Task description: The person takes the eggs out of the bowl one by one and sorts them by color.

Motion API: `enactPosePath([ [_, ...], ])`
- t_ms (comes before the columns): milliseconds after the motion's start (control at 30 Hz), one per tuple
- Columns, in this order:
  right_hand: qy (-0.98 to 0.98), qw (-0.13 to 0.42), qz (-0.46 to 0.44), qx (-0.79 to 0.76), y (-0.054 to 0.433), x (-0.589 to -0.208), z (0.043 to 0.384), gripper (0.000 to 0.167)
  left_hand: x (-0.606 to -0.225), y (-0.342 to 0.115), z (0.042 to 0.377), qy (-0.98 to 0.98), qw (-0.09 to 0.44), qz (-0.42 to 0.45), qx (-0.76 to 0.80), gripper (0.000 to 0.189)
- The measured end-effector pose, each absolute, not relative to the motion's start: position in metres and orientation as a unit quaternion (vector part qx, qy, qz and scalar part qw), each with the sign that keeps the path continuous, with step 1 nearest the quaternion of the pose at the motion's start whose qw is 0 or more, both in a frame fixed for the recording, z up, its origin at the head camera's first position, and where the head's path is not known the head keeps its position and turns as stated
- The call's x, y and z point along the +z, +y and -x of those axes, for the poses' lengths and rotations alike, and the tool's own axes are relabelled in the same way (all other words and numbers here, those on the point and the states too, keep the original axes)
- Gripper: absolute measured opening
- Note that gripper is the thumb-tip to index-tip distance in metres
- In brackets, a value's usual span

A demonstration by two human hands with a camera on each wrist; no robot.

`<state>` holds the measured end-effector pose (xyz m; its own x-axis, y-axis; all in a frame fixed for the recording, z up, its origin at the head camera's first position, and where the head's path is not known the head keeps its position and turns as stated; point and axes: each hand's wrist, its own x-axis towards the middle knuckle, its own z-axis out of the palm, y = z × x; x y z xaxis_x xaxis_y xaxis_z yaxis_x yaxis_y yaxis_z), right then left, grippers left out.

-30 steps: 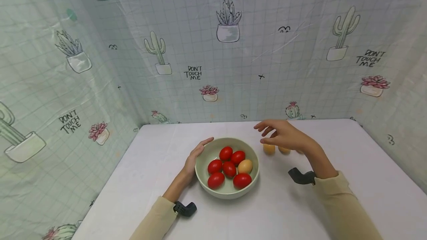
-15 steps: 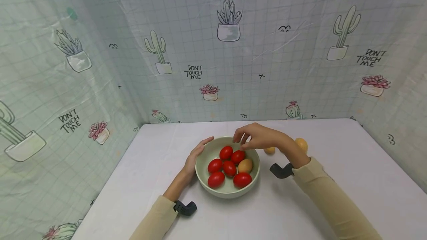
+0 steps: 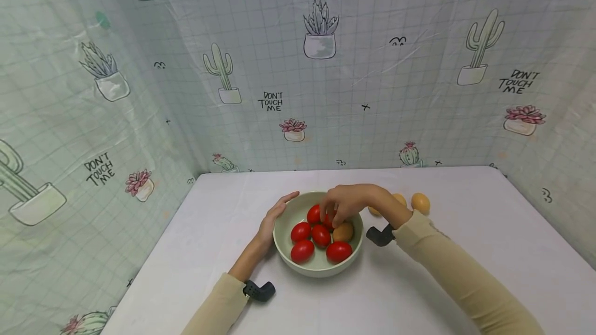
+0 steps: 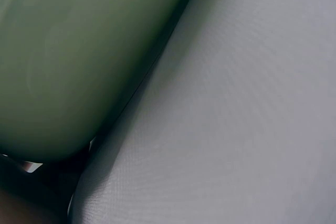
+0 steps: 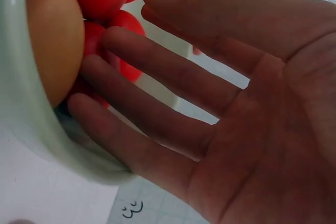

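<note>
A pale green bowl holds several red eggs and one tan egg. My left hand rests along the bowl's left side, its fingers stretched along the outer wall. The left wrist view is mostly filled by the bowl's side and the white cloth. Reaching into the bowl from the right is my right hand, over the red eggs at the far right. In the right wrist view its fingers are spread and nearly straight, tips at the red eggs and beside the tan egg.
Yellowish eggs lie on the white table right of the bowl, partly behind my right forearm. A printed curtain stands along the table's back edge and sides. Each wrist wears a small dark camera.
My right hand has moved left from above the yellowish eggs to the bowl and lowered in among the red eggs. My left hand and the bowl have stayed put.
</note>
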<state>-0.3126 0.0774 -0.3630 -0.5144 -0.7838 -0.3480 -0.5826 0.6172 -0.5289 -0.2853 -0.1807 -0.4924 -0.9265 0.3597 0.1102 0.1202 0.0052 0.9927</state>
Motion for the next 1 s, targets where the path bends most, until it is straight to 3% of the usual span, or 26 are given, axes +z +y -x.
enactPosePath([
  [500,0.855,0.365,0.357,-0.092,0.059,-0.369,0.312,0.017,-0.491,-0.179,0.284,0.711,0.082,-0.161,0.679,0.053],
  [1000,0.863,0.372,0.341,-0.04,0.052,-0.374,0.31,0.021,-0.491,-0.179,0.283,0.71,0.082,-0.157,0.681,0.053],
])
